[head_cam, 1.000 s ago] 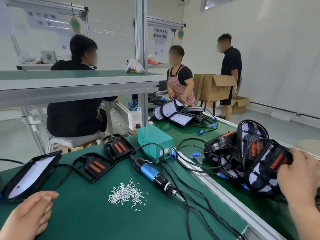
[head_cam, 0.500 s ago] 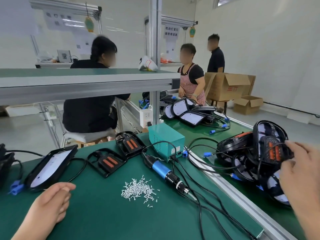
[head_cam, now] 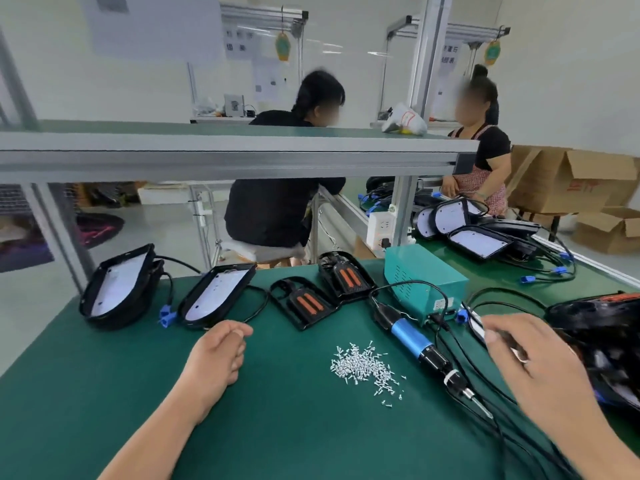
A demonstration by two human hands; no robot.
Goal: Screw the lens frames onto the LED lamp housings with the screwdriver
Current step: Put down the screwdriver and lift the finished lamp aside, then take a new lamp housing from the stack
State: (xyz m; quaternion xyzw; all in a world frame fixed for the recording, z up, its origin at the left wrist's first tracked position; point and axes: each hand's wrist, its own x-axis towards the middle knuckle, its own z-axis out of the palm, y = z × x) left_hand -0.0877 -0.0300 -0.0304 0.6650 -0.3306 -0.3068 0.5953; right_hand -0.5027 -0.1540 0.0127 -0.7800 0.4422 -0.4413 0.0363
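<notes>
Writing on the hanging signs and the cardboard box (head_cam: pixel 568 181) is too blurred to read. On a green bench mat (head_cam: pixel 277 427), the blue screwdriver (head_cam: pixel 420 349) lies between a screw pile (head_cam: pixel 363 367) and the right hand (head_cam: pixel 533 362), whose fingers pinch a blurred lamp housing (head_cam: pixel 602 341). The left hand (head_cam: pixel 216 358) rests empty, loosely curled, near two white-faced housings (head_cam: pixel 216 296); two workers sit beyond a metal shelf (head_cam: pixel 225 150).

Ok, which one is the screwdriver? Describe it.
Start at the teal box on the green mat. A black cable runs from it to the screwdriver, lying right of the screws. It alone has a blue barrel.
</notes>
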